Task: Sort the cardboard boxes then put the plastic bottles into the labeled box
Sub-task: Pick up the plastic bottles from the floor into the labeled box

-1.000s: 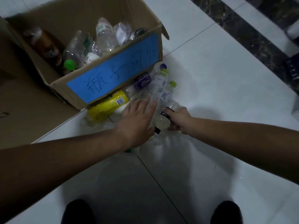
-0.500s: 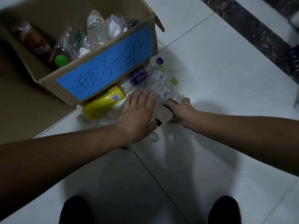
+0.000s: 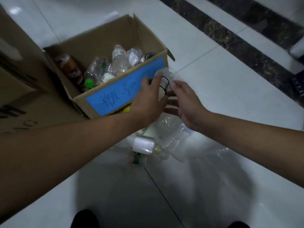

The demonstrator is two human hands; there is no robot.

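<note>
An open cardboard box (image 3: 79, 102) with a blue handwritten label (image 3: 115, 94) stands on the floor and holds several plastic bottles (image 3: 119, 60). My left hand (image 3: 147, 99) is closed around a clear bottle with a black-edged label (image 3: 165, 79), raised in front of the box's labelled side near its right corner. Just to the right of that bottle is my right hand (image 3: 185, 104), fingers spread, its fingertips at the bottle's side. Below both hands, a pile of clear bottles (image 3: 169, 132) lies on the floor.
Large flattened brown cardboard (image 3: 18, 83) stands and lies left of the box. A small white bottle with a red and green label (image 3: 139, 160) lies nearest me. A dark marble strip (image 3: 246, 35) crosses the white tile floor at the right. My shoes (image 3: 83, 218) are at the bottom edge.
The clear bottle has risen from the floor pile to the box's front face. It was in my right hand; now my left hand grips it and the right has opened.
</note>
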